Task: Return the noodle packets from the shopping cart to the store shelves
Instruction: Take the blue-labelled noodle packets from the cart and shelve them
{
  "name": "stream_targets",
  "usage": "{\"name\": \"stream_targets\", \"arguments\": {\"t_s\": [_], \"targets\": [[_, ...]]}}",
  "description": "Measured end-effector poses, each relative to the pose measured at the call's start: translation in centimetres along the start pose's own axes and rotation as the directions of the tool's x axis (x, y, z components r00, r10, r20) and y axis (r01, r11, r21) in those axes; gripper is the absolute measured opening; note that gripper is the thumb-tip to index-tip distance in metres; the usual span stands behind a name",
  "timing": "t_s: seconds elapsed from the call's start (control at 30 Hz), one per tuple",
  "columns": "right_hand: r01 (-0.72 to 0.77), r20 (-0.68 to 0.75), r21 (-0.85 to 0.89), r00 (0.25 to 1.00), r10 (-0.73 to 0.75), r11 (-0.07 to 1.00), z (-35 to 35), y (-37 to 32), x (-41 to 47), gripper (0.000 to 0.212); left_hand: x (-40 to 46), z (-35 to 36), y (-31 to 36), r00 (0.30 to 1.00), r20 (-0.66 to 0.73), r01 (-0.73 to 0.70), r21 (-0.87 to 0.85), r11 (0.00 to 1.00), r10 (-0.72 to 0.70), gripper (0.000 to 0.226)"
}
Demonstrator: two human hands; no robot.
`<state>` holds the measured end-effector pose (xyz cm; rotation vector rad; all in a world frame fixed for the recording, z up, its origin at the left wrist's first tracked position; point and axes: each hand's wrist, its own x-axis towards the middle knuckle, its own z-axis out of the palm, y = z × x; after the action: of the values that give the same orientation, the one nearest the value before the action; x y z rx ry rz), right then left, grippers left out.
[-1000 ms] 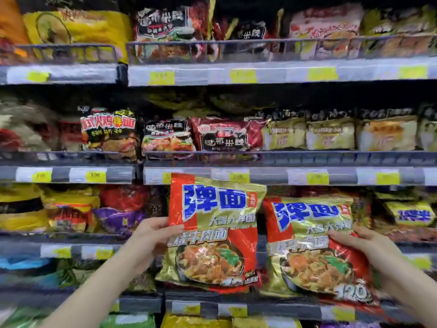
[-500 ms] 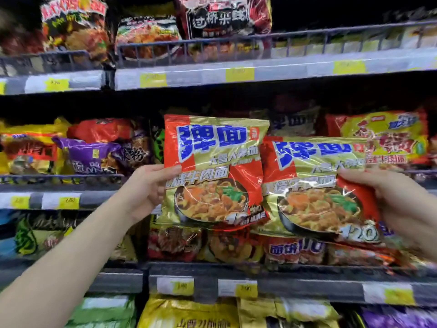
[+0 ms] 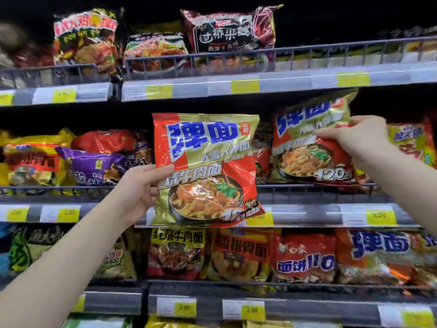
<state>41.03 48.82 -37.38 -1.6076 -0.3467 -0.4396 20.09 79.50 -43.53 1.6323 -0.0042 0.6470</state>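
Scene: a person stands facing store shelves packed with noodle packets, both bare arms raised from the lower corners of the frame; no shopping cart is in view.

Left hand: the left hand [image 3: 139, 185], left of centre, pinches the left edge of the left packet [image 3: 205, 169], thumb across the front and fingers curled behind; this edge hold leaves the printed face uncovered, probably so that it can be matched against the stock.

Left packet: red and gold with blue lettering and a bowl of noodles pictured; upright in the air at the centre of the frame, in front of the middle shelf rail [image 3: 307, 189], not yet on any shelf.

Right hand: the right hand [image 3: 359, 140], at centre right, grips the right packet [image 3: 309, 147] from above at its right side, fingers curled over the wrapper; the overhand hold looks suited to pushing it backward.

Right packet: same design, tilted with its top leaning back; its lower edge lies at the rail and its body reaches into the middle shelf, just beside a yellow packet [image 3: 411, 143] at the right edge; whether it already rests there cannot be told.

Matching stock: a similar packet with the same blue lettering [image 3: 378, 252] sits on the lower shelf at lower right.

Price labels: yellow tags [image 3: 68, 212] run along the shelf fronts; mostly blurred.

Judgement: shelving of the right packet seems under way; the left one waits.
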Motion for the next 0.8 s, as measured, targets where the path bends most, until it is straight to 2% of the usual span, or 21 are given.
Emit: {"name": "stream_targets", "arguments": {"t_s": [0.03,0.1,0.17,0.23,0.37,0.47,0.53,0.67,0.8], "targets": [[0.016,-0.019,-0.088,1.0,-0.018,0.996,0.5,0.4,0.4,0.052,0.0,-0.1,0.0,1.0,-0.009,0.004,-0.002,1.0,-0.004,0.034],[0.048,-0.028,-0.217,0.998,-0.056,0.975,1.4,0.7,0.4,0.047,-0.1,-0.1,0.1,1.0,-0.022,0.007,0.0,1.0,-0.007,0.044],[0.069,-0.024,-0.266,0.997,-0.078,0.962,2.1,0.4,0.0,0.04,-0.1,-0.3,0.2,1.0,-0.021,-0.006,0.023,1.0,0.006,0.068],[0.062,-0.005,-0.272,0.998,-0.066,0.96,2.6,0.3,0.0,0.043,0.0,-0.4,0.2,1.0,-0.013,-0.012,0.036,0.999,0.012,0.079],[0.027,0.054,-0.245,0.998,-0.014,0.969,3.1,0.7,0.7,0.048,0.0,-0.5,0.1,1.0,0.0,-0.025,0.027,0.999,0.025,0.084],[-0.034,0.065,-0.226,0.997,0.049,0.974,3.0,1.4,1.2,0.072,0.0,-0.4,0.0,1.0,0.005,-0.014,0.026,1.0,0.013,0.088],[-0.062,0.072,-0.221,0.994,0.08,0.973,2.9,1.8,1.4,0.079,0.0,-0.3,-0.1,1.0,0.003,-0.005,0.031,0.999,0.005,0.089],[-0.073,0.085,-0.299,0.991,0.103,0.951,2.6,2.3,1.7,0.072,0.1,0.2,-0.1,1.0,0.001,-0.004,0.035,0.999,0.004,0.088],[0.048,0.133,-0.539,0.991,0.029,0.841,2.7,2.5,2.3,0.058,0.0,0.8,0.0,1.0,0.0,0.006,0.021,1.0,-0.006,0.076]]}}
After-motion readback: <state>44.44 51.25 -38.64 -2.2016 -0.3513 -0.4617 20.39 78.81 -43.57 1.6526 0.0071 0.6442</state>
